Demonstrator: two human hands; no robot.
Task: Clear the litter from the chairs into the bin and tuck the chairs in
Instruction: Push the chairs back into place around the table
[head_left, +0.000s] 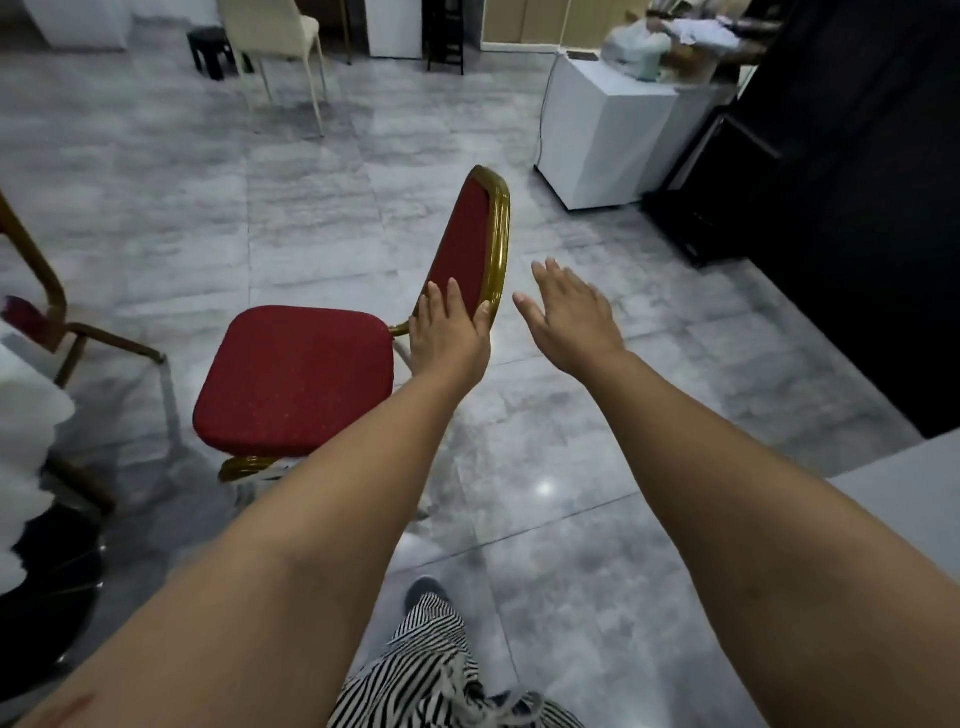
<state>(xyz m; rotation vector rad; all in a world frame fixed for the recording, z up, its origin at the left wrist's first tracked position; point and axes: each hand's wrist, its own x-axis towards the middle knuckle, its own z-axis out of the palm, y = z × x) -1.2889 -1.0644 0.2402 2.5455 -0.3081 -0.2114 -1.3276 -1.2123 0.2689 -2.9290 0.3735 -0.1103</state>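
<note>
While the red chair (296, 374) stands on the grey tiled floor (597, 493) with its seat bare, the left hand (449, 332) clasps the lower gold edge of its backrest, fingers straight, and the right hand (569, 317) hovers just beside, fingers loosely spread.

A white cabinet (605, 137) stood on the grey tiled floor (623, 519), topped by a pale bag (636, 49), with a black stool (210, 49) well apart.
</note>
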